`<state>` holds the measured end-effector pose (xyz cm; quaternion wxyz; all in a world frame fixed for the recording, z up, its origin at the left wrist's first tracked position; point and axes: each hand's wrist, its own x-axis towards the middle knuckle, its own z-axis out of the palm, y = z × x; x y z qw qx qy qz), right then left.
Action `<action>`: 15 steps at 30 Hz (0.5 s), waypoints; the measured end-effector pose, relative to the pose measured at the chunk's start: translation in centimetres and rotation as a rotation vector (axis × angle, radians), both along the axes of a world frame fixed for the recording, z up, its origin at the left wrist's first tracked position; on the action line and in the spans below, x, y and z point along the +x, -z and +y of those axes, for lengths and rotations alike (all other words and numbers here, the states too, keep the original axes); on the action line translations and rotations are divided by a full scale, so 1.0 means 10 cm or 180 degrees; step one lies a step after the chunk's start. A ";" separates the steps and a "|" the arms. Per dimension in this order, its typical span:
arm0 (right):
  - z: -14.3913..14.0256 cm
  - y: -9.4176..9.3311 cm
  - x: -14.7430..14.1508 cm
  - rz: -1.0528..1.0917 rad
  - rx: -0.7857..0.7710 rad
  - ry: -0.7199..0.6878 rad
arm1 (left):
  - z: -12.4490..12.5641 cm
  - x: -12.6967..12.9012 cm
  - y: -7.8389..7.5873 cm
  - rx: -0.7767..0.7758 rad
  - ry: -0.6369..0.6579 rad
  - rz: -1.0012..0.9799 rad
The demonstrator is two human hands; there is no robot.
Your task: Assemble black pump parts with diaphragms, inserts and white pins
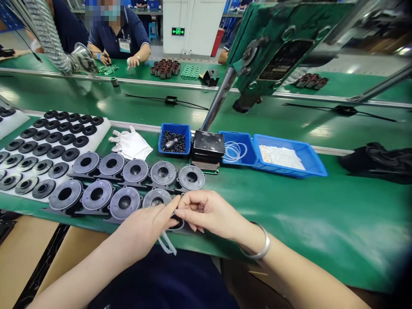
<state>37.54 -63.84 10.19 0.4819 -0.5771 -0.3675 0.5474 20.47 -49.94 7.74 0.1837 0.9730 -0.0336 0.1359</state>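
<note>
My left hand is closed, with thin translucent white rings hanging below its fingers. At its fingertips my right hand meets it in a pinch, and whatever lies between those fingertips is too small or hidden to tell. A silver bangle circles my right wrist. Both hands are over the front row of round grey housings, each with a dark hole in the centre, and they partly cover the nearest ones. Similar white rings lie in a small blue bin behind.
Black discs fill a white foam tray at left. A white glove, a blue bin of small black parts and a long blue tray stand behind. A green press overhangs the bench. Across it sits a co-worker.
</note>
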 end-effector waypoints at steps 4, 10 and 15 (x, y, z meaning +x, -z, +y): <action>-0.12 0.06 0.12 -0.0071 -0.0161 -0.0078 | 0.04 -0.19 -0.01 -0.0284 0.0274 -0.0456; -0.24 0.21 0.30 -0.1180 -0.0413 0.0392 | 0.14 -0.37 0.05 -0.0342 -0.0092 -0.0647; -0.27 0.29 0.34 -0.1958 -0.0148 0.0472 | -0.05 -0.20 0.19 0.0462 0.0677 -0.0019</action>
